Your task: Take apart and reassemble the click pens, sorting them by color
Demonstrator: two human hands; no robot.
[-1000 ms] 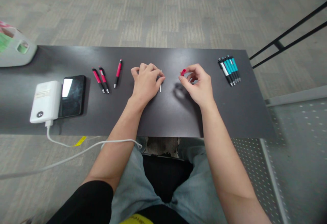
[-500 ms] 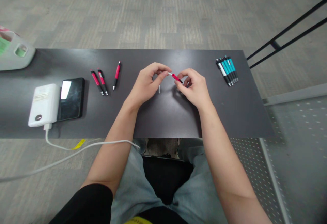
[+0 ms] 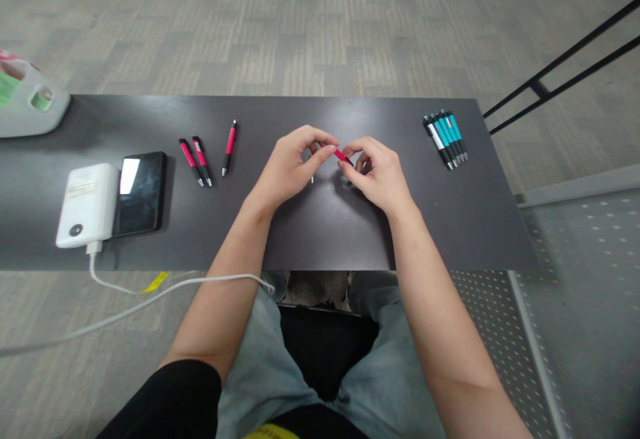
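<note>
Between my two hands is a red pen barrel (image 3: 342,155) with a dark lower end, tilted down to the right. My left hand (image 3: 295,162) is closed, thumb and forefinger pinching at the barrel's upper left end. My right hand (image 3: 377,171) is closed round the dark lower part, its fingertips partly covering it. No white refill shows between the left fingers and the barrel now. Under my left hand, the tip of a thin white rod (image 3: 313,179) on the table peeks out; the rest of it is hidden.
On the dark table (image 3: 330,239), red pens (image 3: 200,152) lie to the left, one red pen (image 3: 230,145) apart. Several teal pens and a white one (image 3: 440,142) lie right. A white power bank (image 3: 87,205), black phone (image 3: 140,192) and cable (image 3: 175,287) are left.
My hands have come closer together. The white refill seen between the left fingers and the red barrel is out of sight, and the left fingertips now meet the barrel's end.
</note>
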